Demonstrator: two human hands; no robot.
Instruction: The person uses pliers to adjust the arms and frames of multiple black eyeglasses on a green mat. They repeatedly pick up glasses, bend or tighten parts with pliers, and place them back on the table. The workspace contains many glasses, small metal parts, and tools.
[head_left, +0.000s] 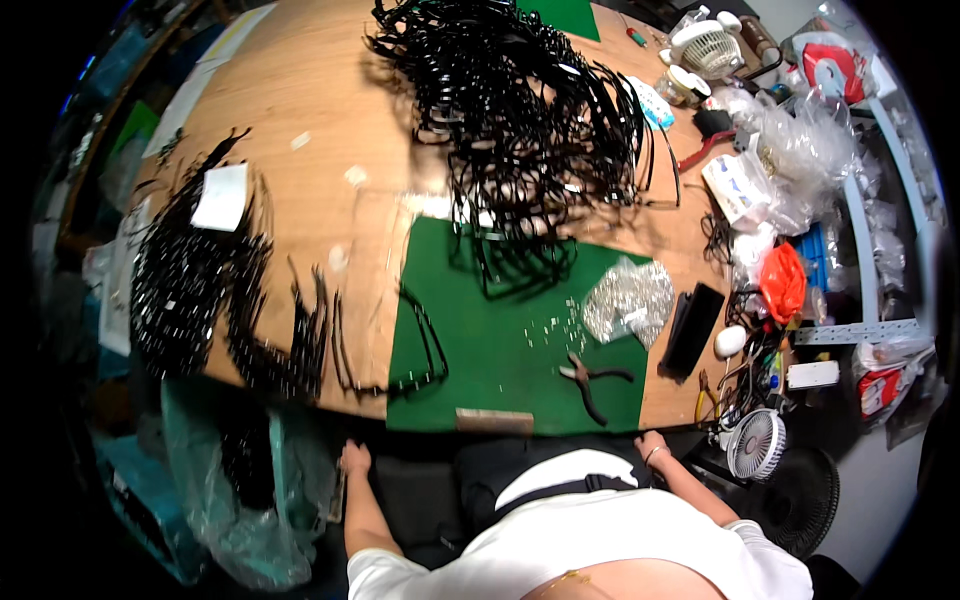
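Note:
My left hand (355, 456) is low at the table's front edge, fingers curled; what it grips, if anything, is unclear. My right hand (650, 446) is at the same edge on the right, fingers curled, their grip unclear. Between them a green mat (470, 330) carries black-handled pliers (590, 380), a bag of small silvery pieces (625, 300), scattered tiny pieces (555, 325) and a metal bar (495, 420). A loose black strand loop (435, 350) crosses its left part. A large tangle of black strands (510, 110) lies at the back; another pile (175, 280) lies left, under a white paper (220, 195).
The wooden table (310, 170) has a black oblong object (690, 330) and yellow-handled pliers (705, 395) at right. Plastic bags (800, 150), an orange bag (780, 280) and small fans (755, 440) crowd the right side. A teal plastic bag (200, 470) hangs below the left edge.

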